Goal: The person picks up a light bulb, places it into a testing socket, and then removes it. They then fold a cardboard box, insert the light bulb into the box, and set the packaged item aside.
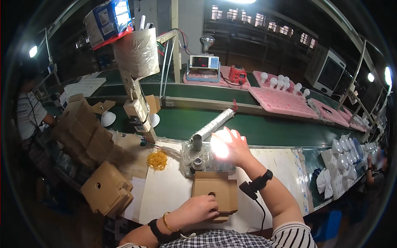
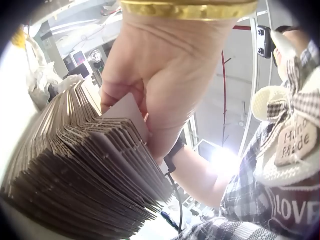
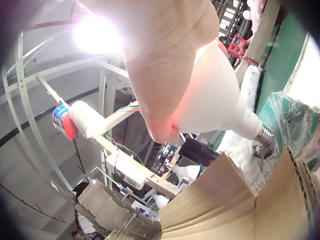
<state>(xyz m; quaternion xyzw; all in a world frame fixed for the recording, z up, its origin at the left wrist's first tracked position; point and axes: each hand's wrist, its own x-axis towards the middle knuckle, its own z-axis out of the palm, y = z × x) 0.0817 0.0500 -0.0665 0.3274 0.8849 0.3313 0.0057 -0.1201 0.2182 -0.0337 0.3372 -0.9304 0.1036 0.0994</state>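
My right hand [image 1: 239, 149] grips a white LED light bulb [image 3: 215, 100] around its wide dome. The bulb glows brightly in the head view. In the right wrist view its metal screw base points down at a plastic-wrapped fixture [image 3: 287, 125]. A metal socket [image 1: 198, 162] and a dark cylinder [image 1: 197, 143] stand on that fixture. Low in the middle, my left hand [image 1: 198, 211] is at the near side of a stack of folded cardboard pieces [image 1: 226, 192] with a round hole on top. The left wrist view shows its thumb and fingers pinching the top cardboard piece [image 2: 127, 114].
Yellow rubber bands [image 1: 157, 159] lie left of the fixture. More cardboard [image 1: 106, 188] is stacked at left, beside a post [image 1: 142, 111]. Beyond the green belt [image 1: 173, 123] stand a meter [image 1: 203, 68] and bulbs on pink foam [image 1: 285, 101]. Bulb domes fill a white tray [image 1: 337, 171] at right.
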